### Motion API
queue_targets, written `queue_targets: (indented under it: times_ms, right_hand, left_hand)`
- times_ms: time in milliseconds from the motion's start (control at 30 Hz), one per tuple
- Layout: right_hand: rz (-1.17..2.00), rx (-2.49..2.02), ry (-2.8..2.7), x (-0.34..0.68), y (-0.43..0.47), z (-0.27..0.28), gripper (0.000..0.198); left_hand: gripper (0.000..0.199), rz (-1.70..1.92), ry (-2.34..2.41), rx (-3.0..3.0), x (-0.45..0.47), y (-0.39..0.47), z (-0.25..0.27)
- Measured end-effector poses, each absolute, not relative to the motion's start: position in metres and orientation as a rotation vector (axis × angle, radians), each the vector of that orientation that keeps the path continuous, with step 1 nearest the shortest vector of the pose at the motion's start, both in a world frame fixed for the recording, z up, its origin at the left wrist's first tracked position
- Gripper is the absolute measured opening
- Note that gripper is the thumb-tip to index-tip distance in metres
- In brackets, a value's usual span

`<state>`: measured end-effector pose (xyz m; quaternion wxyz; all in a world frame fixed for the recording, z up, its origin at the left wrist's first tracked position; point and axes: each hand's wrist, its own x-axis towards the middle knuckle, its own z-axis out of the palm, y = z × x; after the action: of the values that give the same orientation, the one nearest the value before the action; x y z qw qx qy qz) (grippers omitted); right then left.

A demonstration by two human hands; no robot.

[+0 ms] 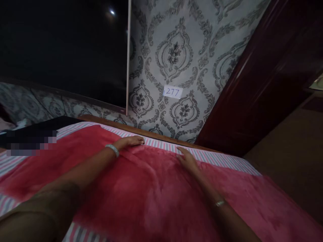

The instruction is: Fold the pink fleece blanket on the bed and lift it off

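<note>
Red plush blanket (158, 195) across middle and bottom of frame, striped cloth (161, 144) along far edge. Left hand (134, 140) at that edge, centre, fingers close together; right hand (188, 160) right of centre, fingers slightly parted. Can't tell if either grips fabric. Black screen (63, 50) upper left.

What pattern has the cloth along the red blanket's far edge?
Cloth: pink, grey and white stripes; head view.
</note>
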<state>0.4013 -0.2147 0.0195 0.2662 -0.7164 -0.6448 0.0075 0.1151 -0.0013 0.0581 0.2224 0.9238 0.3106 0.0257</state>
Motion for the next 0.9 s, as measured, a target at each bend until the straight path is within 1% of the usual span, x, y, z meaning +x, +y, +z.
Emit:
queue_targets:
  times_ms: [67,133,233,367,433,600,767,900]
  right_hand:
    - [0.133,-1.877,-1.862,0.349,-0.178,0.023,0.053]
    - [0.197,-1.925,-1.900,0.313,-0.156,0.022,0.054]
    - [0.168,-2.077,-1.850,0.287,-0.145,0.017,0.051]
    - [0.073,-2.180,-1.768,0.284,-0.145,0.008,0.035]
    - [0.059,-2.189,-1.740,0.285,-0.146,0.005,0.031]
    - [0.033,-2.197,-1.730,0.286,-0.144,0.002,0.027]
    - [-0.012,-2.224,-1.731,0.284,-0.144,0.001,0.025]
    - [-0.052,-2.173,-1.761,0.284,-0.147,0.003,0.019]
  left_hand:
    - [0.024,-0.020,0.890,2.586,0.112,0.000,0.058]
    - [0.023,-0.080,0.949,2.616,0.106,0.002,0.059]
    - [0.024,-0.132,1.045,2.647,0.089,0.010,0.062]
    - [0.019,-0.141,1.143,2.682,0.063,0.023,0.061]
    - [0.018,-0.120,1.198,2.699,0.057,0.025,0.055]
    - [0.021,-0.087,1.263,2.718,0.052,0.024,0.041]
    - [0.032,-0.167,1.254,2.727,0.037,0.033,0.049]
    - [0.023,-0.250,1.273,2.752,0.030,0.039,0.055]
